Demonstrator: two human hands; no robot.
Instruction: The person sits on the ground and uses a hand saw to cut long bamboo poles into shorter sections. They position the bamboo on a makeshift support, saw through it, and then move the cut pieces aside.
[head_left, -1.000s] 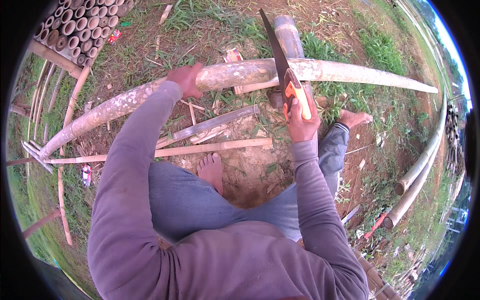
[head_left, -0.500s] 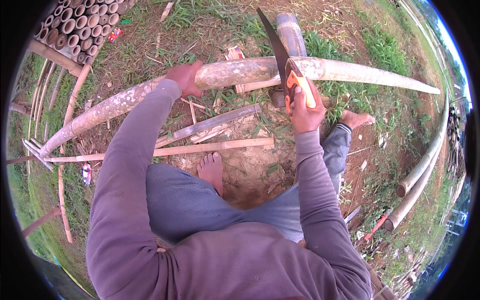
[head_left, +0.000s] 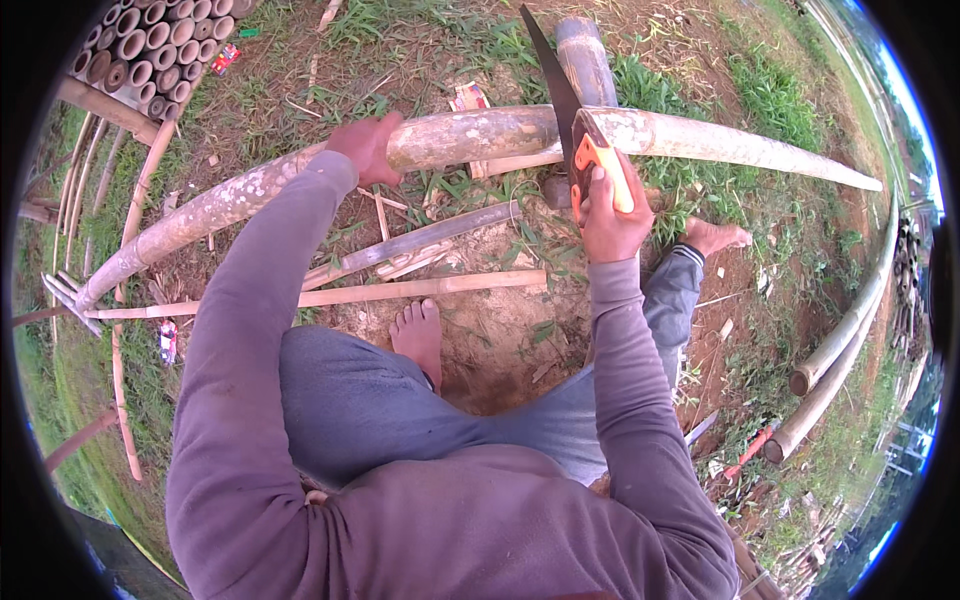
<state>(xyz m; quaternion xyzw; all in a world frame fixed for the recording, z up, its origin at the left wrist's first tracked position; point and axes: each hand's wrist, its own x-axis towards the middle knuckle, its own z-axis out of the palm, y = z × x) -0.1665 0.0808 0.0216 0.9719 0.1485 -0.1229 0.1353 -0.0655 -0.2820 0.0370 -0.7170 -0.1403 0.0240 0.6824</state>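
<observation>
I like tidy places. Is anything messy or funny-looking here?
Yes. Split strips and scraps lie scattered on the dirt under the long bamboo pole. The left hand steadies that pole while the right hand holds an orange-handled saw across it.

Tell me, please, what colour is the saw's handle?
Orange with black, as the head view shows; the right hand grips the saw.

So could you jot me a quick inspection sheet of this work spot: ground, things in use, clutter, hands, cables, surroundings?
Surface: bare soil and grass.
Job's things: long bamboo pole; hand saw, orange handle, blade across the pole.
Clutter: split bamboo strips, scraps, red-handled tool.
Hands: left hand on the pole; right hand gripping the saw.
Cables: nothing seen.
Surroundings: stacked bamboo tubes, more poles at right.
</observation>
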